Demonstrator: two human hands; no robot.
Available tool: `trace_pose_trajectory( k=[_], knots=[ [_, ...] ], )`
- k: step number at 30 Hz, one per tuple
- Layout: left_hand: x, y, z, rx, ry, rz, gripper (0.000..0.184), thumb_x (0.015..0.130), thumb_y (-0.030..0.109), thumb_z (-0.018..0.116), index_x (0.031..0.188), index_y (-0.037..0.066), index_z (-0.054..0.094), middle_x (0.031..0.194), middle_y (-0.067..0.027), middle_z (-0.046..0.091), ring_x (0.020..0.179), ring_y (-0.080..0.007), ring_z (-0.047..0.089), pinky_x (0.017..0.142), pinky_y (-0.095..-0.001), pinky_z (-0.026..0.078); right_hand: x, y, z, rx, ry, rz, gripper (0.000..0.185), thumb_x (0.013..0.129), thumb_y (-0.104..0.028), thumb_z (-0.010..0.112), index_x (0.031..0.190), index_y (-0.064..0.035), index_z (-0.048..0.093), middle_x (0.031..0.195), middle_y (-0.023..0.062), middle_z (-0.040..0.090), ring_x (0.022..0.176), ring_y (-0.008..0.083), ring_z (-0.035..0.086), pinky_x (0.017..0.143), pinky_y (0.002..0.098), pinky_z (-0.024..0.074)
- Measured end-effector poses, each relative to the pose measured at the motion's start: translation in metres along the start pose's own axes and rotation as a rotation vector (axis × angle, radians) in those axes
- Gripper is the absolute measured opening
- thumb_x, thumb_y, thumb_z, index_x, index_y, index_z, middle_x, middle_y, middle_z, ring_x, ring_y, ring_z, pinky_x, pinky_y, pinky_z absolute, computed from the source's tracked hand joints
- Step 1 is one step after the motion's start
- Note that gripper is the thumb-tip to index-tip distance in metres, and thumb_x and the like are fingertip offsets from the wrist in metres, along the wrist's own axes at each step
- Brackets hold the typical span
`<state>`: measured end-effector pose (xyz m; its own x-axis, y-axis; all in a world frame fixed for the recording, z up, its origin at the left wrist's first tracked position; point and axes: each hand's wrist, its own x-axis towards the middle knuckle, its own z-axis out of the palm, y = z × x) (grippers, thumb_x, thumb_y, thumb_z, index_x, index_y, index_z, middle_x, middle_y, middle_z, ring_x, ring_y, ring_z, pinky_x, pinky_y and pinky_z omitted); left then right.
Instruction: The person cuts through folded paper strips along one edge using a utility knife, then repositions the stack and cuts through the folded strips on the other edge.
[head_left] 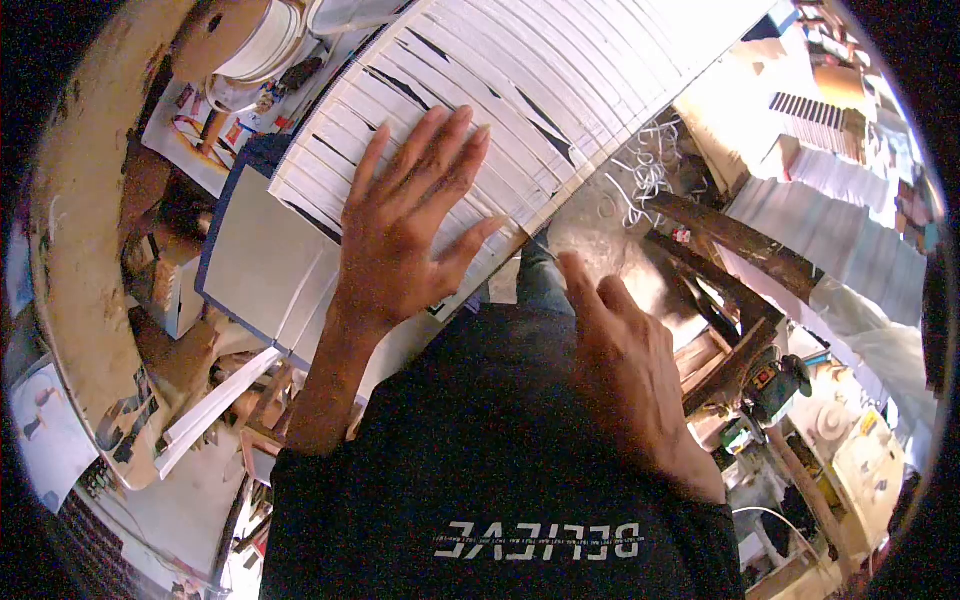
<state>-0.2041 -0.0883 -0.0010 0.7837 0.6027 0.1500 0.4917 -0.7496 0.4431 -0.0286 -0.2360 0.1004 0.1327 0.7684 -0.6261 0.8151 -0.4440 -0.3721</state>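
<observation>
Though gappy, white surface (540,60) in cluttered workroom (605,222)

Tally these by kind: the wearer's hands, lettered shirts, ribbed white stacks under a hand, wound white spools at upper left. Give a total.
Left hand and right hand: 2
Lettered black shirt: 1
Ribbed white stack: 1
Wound spool: 1
Total: 5

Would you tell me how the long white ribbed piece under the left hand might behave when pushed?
The white ribbed piece may tear further, as ragged dark splits already show in its surface. It looks much longer than the left hand, so might be awkward to shift one-handed. Being ribbed, it could offer some grip.
</observation>
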Motion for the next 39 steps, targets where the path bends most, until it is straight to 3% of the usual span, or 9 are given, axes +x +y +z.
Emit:
trace_pose_trajectory(
  k=[7, 10, 13, 17, 18, 22, 24, 34, 39],
  knots=[
    [-0.009, -0.002, -0.007, 0.011, -0.058, -0.062, 0.069, 0.095, 0.044, 0.067, 0.155, 0.013, 0.049, 0.163, -0.0088, 0.043, 0.153, -0.0280, 0.036, 0.125, -0.0546, 0.020, -0.016, 0.036, 0.017, -0.114, -0.089, 0.148, 0.044, 0.092, 0.000, 0.061, 0.135, -0.0083, 0.059, 0.099, 0.0223, 0.068, 0.086, 0.0398, 0.071, 0.072, 0.0474, 0.0567],
    [-0.015, -0.006, -0.005, 0.024, -0.075, -0.028, 0.077, 0.094, 0.048, 0.067, 0.158, 0.012, 0.044, 0.165, -0.0125, 0.038, 0.154, -0.0330, 0.034, 0.125, -0.0593, 0.017, -0.031, 0.032, 0.006, 0.291, 0.201, 0.087, 0.043, 0.100, -0.003, 0.063, 0.142, -0.0113, 0.062, 0.092, 0.0152, 0.066, 0.082, 0.0236, 0.067, 0.070, 0.0368, 0.0532],
    [-0.012, -0.007, -0.005, 0.022, -0.058, -0.002, 0.077, 0.094, 0.048, 0.068, 0.158, 0.013, 0.043, 0.165, -0.0117, 0.038, 0.153, -0.0328, 0.034, 0.125, -0.0593, 0.017, -0.015, 0.019, 0.024, 0.306, 0.360, -0.005, 0.046, 0.099, -0.001, 0.062, 0.144, -0.0111, 0.060, 0.090, 0.0129, 0.064, 0.080, 0.0200, 0.064, 0.069, 0.0364, 0.0529],
    [-0.013, -0.007, -0.006, 0.030, -0.052, -0.020, 0.073, 0.094, 0.049, 0.067, 0.156, 0.015, 0.047, 0.164, -0.0091, 0.041, 0.153, -0.0302, 0.035, 0.125, -0.0570, 0.019, -0.001, 0.015, 0.031, 0.289, 0.164, -0.073, 0.052, 0.101, -0.003, 0.059, 0.150, -0.0171, 0.051, 0.093, 0.0130, 0.063, 0.078, 0.0270, 0.066, 0.069, 0.0402, 0.0537],
    [-0.013, -0.006, -0.005, 0.029, -0.040, -0.026, 0.071, 0.095, 0.050, 0.065, 0.155, 0.016, 0.049, 0.163, -0.0075, 0.043, 0.153, -0.0280, 0.036, 0.125, -0.0551, 0.020, 0.000, 0.020, 0.032, 0.316, 0.103, -0.139, 0.081, 0.084, 0.006, 0.060, 0.159, -0.0175, 0.038, 0.105, 0.0173, 0.062, 0.086, 0.0382, 0.067, 0.078, 0.0452, 0.0574],
    [-0.013, -0.006, -0.004, 0.036, -0.026, -0.022, 0.069, 0.095, 0.049, 0.065, 0.154, 0.016, 0.050, 0.162, -0.0074, 0.044, 0.152, -0.0279, 0.037, 0.125, -0.0550, 0.021, 0.004, 0.017, 0.033, 0.275, 0.096, -0.141, 0.080, 0.085, 0.005, 0.060, 0.159, -0.0171, 0.038, 0.102, 0.0168, 0.061, 0.083, 0.0384, 0.067, 0.075, 0.0453, 0.0575],
    [-0.012, -0.005, -0.004, 0.037, -0.023, -0.031, 0.067, 0.095, 0.047, 0.065, 0.153, 0.016, 0.052, 0.162, -0.0071, 0.045, 0.152, -0.0277, 0.037, 0.125, -0.0544, 0.021, 0.005, 0.014, 0.034, 0.308, 0.190, -0.117, 0.051, 0.100, -0.003, 0.060, 0.149, -0.0167, 0.053, 0.094, 0.0149, 0.065, 0.077, 0.0330, 0.068, 0.068, 0.0444, 0.0537],
    [-0.012, -0.007, -0.003, 0.031, -0.032, -0.013, 0.074, 0.093, 0.048, 0.069, 0.155, 0.015, 0.049, 0.165, -0.0093, 0.041, 0.153, -0.0328, 0.036, 0.125, -0.0579, 0.019, 0.006, 0.014, 0.021, 0.251, 0.171, -0.171, 0.061, 0.090, 0.005, 0.062, 0.148, -0.0138, 0.054, 0.088, 0.0145, 0.061, 0.074, 0.0348, 0.067, 0.065, 0.0453, 0.0532],
    [-0.012, -0.003, -0.004, 0.067, -0.022, -0.036, 0.066, 0.095, 0.048, 0.065, 0.152, 0.016, 0.053, 0.162, -0.0077, 0.045, 0.152, -0.0272, 0.037, 0.125, -0.0533, 0.021, 0.000, -0.001, 0.021, 0.054, 0.146, -0.100, 0.070, 0.085, 0.004, 0.062, 0.151, -0.0145, 0.046, 0.094, 0.0164, 0.060, 0.074, 0.0395, 0.067, 0.064, 0.0499, 0.0536]
  ],
)
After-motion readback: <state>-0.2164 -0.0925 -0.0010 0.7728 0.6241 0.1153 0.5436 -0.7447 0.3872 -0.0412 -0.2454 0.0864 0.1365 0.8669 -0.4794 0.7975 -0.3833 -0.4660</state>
